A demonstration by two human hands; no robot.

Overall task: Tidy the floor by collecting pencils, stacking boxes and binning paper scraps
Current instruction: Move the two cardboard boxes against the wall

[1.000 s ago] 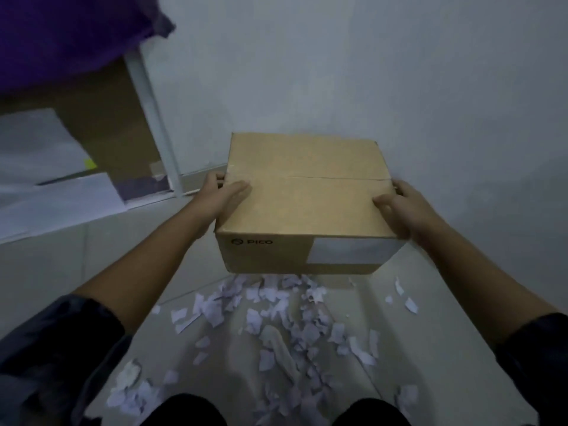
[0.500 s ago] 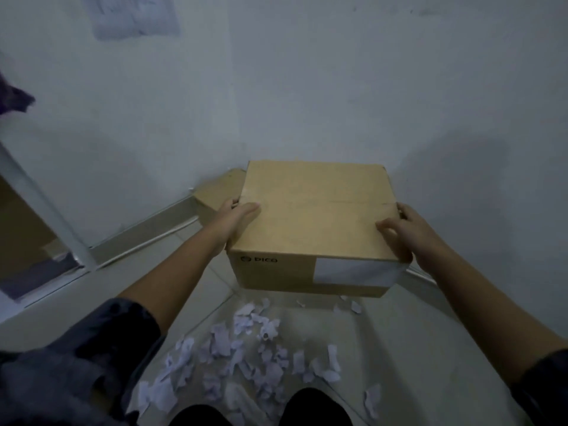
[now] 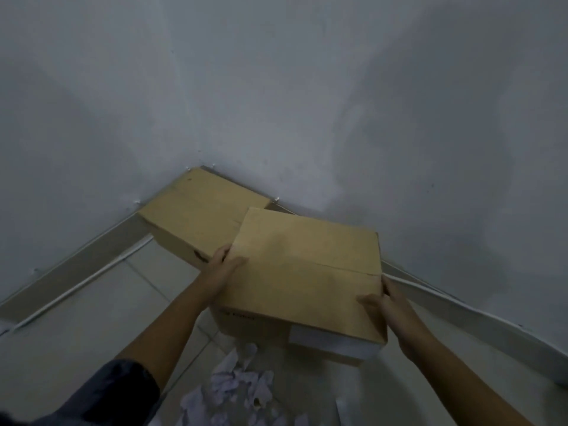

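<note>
I carry a closed brown cardboard box (image 3: 304, 272) with a white label on its near side, held off the floor between both hands. My left hand (image 3: 222, 265) grips its left edge, thumb on top. My right hand (image 3: 385, 305) grips the right near corner, thumb on the lid. A second brown cardboard box (image 3: 196, 216) stands on the floor in the corner of the room, just behind and left of the carried one, partly covered by it. Torn white paper scraps (image 3: 242, 385) lie on the tiles below the carried box.
Two white walls (image 3: 276, 103) meet in the corner behind the boxes, with a skirting strip (image 3: 76, 272) along the left wall and a white cable along the right. Pale floor tiles (image 3: 76, 327) spread to the left.
The view has swung right and down toward the room corner. The carried box moved forward with both hands and now sits close to a second box that has come fully into sight.
</note>
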